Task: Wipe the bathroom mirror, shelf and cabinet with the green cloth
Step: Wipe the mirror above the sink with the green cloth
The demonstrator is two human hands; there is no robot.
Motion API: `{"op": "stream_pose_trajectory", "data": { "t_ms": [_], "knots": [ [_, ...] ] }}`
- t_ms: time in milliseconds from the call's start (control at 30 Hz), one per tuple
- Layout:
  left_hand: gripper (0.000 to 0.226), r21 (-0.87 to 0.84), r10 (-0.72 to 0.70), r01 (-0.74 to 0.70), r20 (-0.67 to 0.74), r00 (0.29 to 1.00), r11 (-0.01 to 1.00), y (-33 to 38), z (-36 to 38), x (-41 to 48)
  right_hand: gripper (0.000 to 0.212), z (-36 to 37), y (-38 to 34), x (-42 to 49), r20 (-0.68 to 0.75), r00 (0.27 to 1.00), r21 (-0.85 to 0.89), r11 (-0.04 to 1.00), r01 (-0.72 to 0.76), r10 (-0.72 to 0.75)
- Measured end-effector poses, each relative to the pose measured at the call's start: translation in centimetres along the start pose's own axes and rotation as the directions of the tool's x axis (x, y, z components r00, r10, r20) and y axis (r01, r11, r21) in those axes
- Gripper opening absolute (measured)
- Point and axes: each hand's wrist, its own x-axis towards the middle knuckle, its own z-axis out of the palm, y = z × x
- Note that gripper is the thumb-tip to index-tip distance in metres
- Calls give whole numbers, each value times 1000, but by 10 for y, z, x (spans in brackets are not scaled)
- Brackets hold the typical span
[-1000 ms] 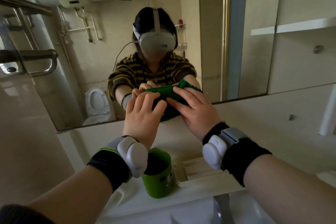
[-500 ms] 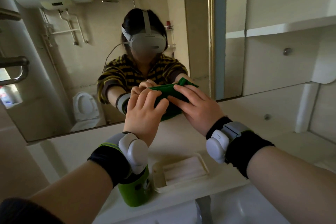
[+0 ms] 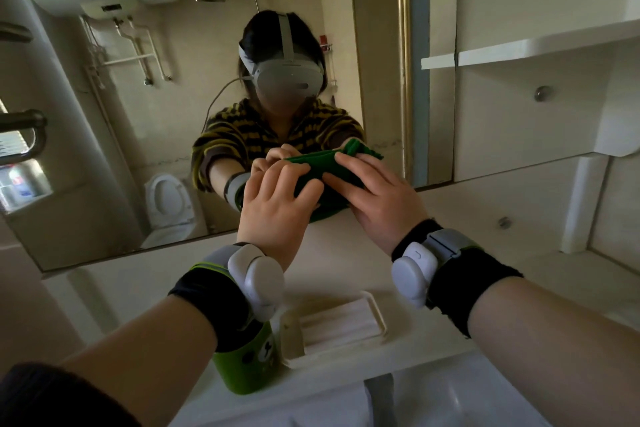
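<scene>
Before one mirror (image 3: 166, 135), two hands, left hand (image 3: 273, 204), right hand (image 3: 377, 198), one green cloth (image 3: 313, 166)

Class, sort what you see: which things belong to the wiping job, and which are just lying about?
Job: cloth, held in left hand and right hand; mirror; shelf; cabinet.
Lying about: cup; soap dish; tap.

Black wristbands (image 3: 221, 305) with white-grey trackers (image 3: 258, 279); yellow-dark striped top (image 3: 242, 135), white headset (image 3: 287, 76)
</scene>
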Motion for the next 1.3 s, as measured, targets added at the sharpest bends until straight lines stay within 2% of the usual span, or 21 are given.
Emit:
{"op": "stream_pose_trajectory", "data": {
  "t_ms": [467,767,1300],
  "knots": [
    [14,-13,13,-13,35,999,1000,14,2,-3,40,4,9,-17,-25,999,39,999,-22,23],
    [19,-10,51,-51,20,998,999,30,10,2,37,0,27,-30,-1,1000,22,1000,2,-2],
    [11,-15,46,-45,31,998,999,49,11,35,37,-18,69,-20,-2,996,-47,994,94,-94]
  ]
}}
